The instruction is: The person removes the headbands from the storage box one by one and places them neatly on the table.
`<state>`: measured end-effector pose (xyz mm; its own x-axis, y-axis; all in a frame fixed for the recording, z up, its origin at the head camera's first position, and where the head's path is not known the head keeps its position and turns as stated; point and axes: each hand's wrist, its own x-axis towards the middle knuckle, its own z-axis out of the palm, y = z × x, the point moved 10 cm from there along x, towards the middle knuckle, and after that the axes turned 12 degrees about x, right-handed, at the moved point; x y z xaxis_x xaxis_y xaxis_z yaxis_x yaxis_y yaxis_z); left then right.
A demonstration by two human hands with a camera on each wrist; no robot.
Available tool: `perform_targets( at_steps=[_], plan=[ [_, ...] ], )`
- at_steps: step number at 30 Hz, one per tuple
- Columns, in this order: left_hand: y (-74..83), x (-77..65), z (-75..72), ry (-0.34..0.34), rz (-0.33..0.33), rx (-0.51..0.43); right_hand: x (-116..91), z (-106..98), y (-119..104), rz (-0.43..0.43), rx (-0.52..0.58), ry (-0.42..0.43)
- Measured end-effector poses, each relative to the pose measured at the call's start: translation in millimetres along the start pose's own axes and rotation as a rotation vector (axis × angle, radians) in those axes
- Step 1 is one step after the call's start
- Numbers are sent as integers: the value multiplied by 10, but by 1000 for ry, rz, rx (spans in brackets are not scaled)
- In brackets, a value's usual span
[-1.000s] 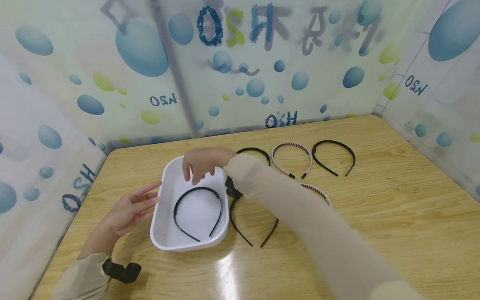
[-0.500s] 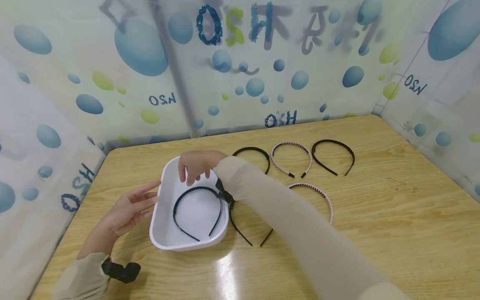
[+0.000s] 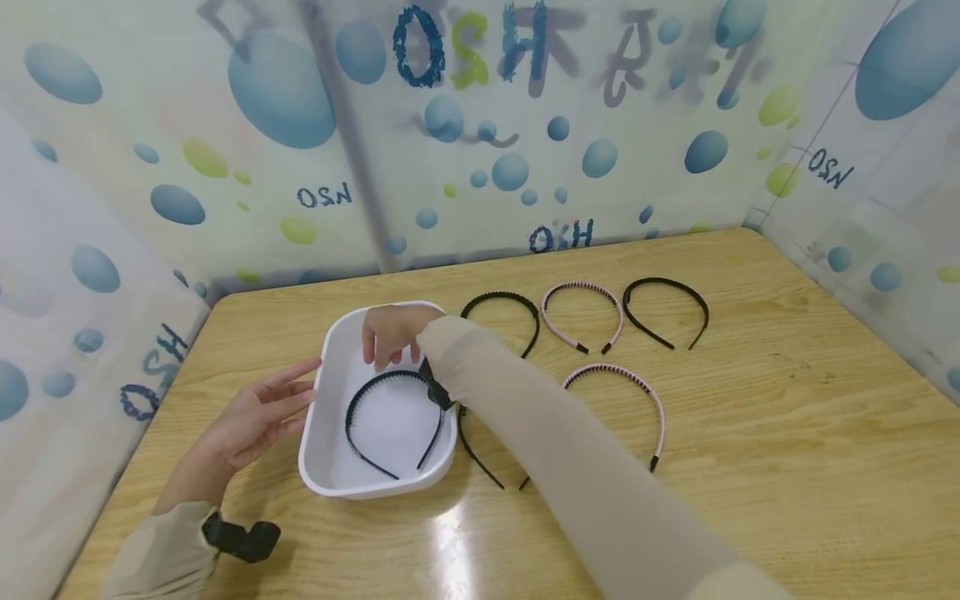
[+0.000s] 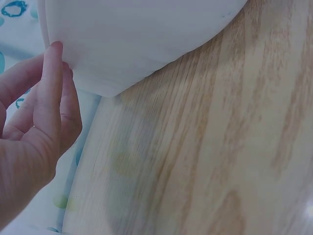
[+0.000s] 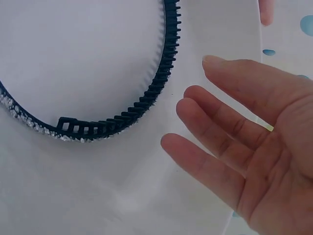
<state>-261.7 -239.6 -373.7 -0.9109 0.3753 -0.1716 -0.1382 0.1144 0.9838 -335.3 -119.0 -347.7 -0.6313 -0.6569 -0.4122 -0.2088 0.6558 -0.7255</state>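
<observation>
A white plastic tub (image 3: 375, 487) stands at the left of the table, and a black toothed headband (image 3: 349, 412) lies flat inside it. My left hand (image 3: 255, 417) touches the tub's left side; in the left wrist view, that hand's fingertips (image 4: 56, 47) rest against the outer wall just below the rim. Over the far part of the tub is my right hand (image 3: 396, 332). The right wrist view shows this right hand (image 5: 244, 137) with its fingers spread and holding nothing, a short gap from the headband (image 5: 141, 108), whose outer face is glittery.
Right of the tub lie a black headband (image 3: 501, 294), a pink one (image 3: 581, 285) and another black headband (image 3: 663, 281) in a back row. Nearer are a pink headband (image 3: 660, 417) and a black headband (image 3: 480, 461), partly hidden by my right sleeve (image 3: 570, 450).
My right forearm has swung left and nearer, uncovering more of the headbands on the table. The right hand has shifted slightly over the tub. My left hand and the headband in the tub stay put.
</observation>
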Motion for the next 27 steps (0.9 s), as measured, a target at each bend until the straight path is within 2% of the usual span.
perform_targets(
  at_steps=[10,18,27],
  plan=[
    [-18,4,-27,18,-27,2,90,21,66,32,-55,-15],
    [-16,2,-20,3,-12,-30,76,57,96,49,-40,-9],
    [-22,1,-28,17,-23,3,68,96,116,46,-20,9]
  ],
)
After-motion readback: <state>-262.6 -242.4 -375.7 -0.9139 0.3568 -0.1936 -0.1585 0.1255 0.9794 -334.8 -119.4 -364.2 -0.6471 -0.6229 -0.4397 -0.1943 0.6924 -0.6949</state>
